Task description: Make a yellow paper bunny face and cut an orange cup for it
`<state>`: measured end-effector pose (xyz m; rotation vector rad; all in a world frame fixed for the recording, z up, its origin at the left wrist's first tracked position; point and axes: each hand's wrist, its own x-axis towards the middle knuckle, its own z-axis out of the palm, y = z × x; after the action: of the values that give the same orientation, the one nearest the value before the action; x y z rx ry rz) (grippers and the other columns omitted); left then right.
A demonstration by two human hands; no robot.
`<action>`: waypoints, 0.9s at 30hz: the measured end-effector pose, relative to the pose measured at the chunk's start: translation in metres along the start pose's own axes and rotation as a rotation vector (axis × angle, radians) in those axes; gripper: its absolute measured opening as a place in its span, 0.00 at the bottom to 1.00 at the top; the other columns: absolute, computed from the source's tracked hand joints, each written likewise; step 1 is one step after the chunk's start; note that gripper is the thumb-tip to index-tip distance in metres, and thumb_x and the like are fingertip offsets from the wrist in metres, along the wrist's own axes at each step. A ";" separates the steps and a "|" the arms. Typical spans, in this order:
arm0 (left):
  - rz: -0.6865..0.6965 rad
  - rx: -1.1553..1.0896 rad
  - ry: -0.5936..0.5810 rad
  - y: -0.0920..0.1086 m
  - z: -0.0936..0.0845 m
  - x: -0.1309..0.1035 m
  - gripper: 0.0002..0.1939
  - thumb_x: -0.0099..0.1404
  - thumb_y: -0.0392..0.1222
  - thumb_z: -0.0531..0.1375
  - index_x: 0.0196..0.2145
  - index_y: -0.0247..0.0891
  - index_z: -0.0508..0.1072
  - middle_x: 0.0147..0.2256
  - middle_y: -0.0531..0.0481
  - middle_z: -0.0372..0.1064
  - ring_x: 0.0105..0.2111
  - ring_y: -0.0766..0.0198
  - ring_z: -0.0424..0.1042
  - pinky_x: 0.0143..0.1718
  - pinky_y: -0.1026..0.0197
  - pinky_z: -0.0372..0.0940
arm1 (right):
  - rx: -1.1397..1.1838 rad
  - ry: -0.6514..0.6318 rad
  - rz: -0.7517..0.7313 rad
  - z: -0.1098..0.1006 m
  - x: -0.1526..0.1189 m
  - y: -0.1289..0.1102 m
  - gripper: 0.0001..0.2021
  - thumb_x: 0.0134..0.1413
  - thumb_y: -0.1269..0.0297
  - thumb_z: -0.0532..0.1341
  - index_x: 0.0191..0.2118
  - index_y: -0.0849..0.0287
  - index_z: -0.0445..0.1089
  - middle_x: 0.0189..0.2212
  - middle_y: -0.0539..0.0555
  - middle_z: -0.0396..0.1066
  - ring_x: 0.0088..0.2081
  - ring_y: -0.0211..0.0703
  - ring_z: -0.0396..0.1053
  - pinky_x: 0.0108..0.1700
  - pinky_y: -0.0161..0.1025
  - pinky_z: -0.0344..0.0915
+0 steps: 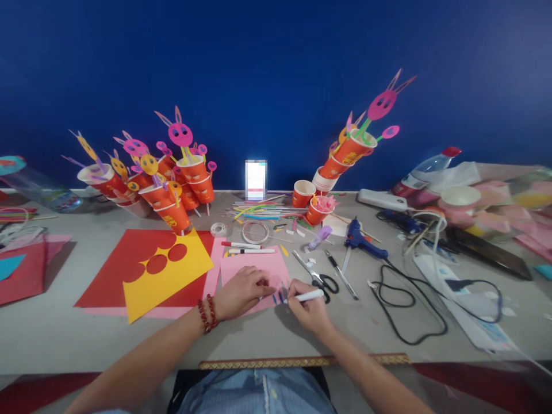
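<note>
My right hand [308, 307] grips a white marker [311, 295], its tip low over the right edge of a sheet of pink paper [254, 264]. Short blue marks show beside the tip. My left hand [244, 292], a red bead bracelet on its wrist, rests on the same sheet with its fingers curled together; a small pinkish piece seems to lie at its fingertips, too small to make out. A red marker [241, 245] and a second white marker [254, 251] lie just beyond the sheet. Black-handled scissors [319, 279] and a pen [340, 273] are at the right.
Yellow paper with round cut-outs [168, 284] covers red paper [107, 270] at left. Orange paper cups [196, 178] with rabbit faces stand behind. A blue glue gun [360, 238], its cord and a power strip [461, 305] occupy the right. Pipe cleaners [259, 210] lie at the back.
</note>
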<state>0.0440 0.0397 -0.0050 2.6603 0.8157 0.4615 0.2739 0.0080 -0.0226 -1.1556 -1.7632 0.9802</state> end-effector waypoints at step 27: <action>-0.178 -0.275 0.098 0.029 -0.026 -0.003 0.10 0.73 0.39 0.51 0.38 0.39 0.72 0.34 0.49 0.73 0.36 0.61 0.71 0.40 0.61 0.62 | 0.284 0.242 0.143 -0.008 -0.024 -0.058 0.11 0.56 0.54 0.65 0.31 0.56 0.71 0.20 0.48 0.65 0.22 0.39 0.61 0.24 0.35 0.57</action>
<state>0.0451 0.0202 0.0294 2.3059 0.9349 0.6135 0.2681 -0.0296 0.0283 -1.1734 -1.3187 1.0855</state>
